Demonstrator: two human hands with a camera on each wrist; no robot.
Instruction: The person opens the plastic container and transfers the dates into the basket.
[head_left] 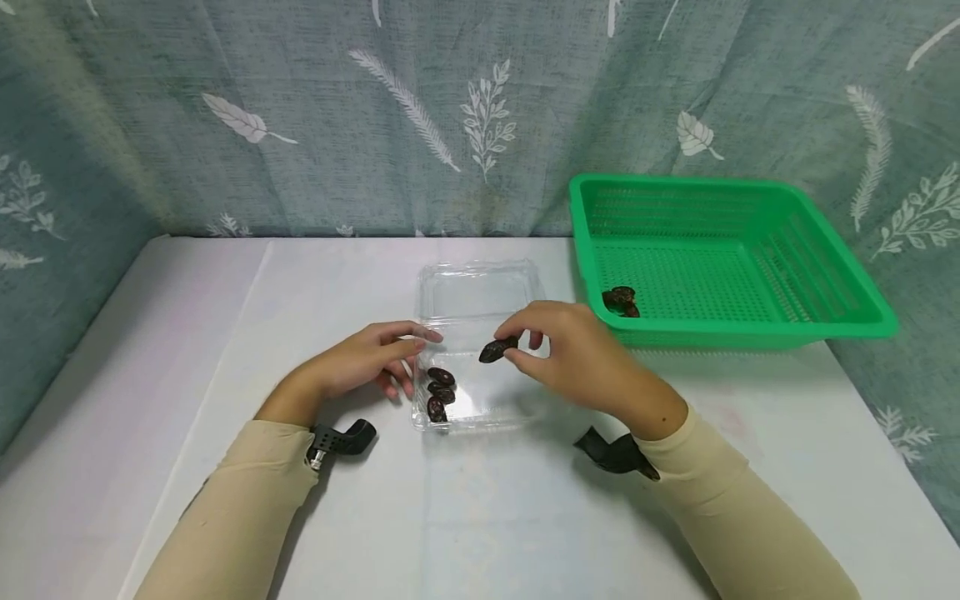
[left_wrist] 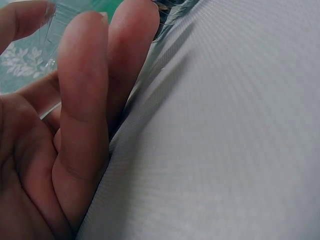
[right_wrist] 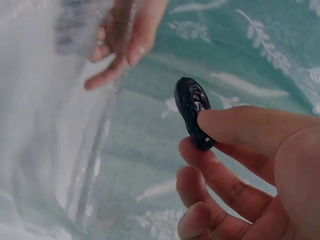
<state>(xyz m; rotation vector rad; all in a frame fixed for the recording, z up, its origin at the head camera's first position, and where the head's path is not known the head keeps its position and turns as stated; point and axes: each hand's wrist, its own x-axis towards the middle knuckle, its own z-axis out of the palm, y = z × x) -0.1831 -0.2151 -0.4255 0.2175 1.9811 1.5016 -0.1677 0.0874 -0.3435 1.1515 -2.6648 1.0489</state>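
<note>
My right hand (head_left: 577, 358) pinches a dark, wrinkled date (head_left: 498, 349) between thumb and fingertips, held above the clear plastic clamshell box (head_left: 495, 421). In the right wrist view the date (right_wrist: 192, 112) looks glossy and nearly black. Several dates (head_left: 441, 393) lie in a column along the left side of the box, whose lid (head_left: 480, 292) is folded back toward the curtain. Beside the box's left wall, my left hand (head_left: 367, 360) rests with loosely extended fingers, the fingertips touching the edge. The left wrist view shows these fingers (left_wrist: 82, 90) close up against the white cloth.
A green slotted plastic basket (head_left: 750, 332) stands at the back right, with a few more dates (head_left: 621, 301) in its near left corner. White cloth (head_left: 480, 533) covers the table. A blue-green leaf-patterned curtain (head_left: 315, 183) hangs behind. Black wrist-camera mounts stick out from both sleeves.
</note>
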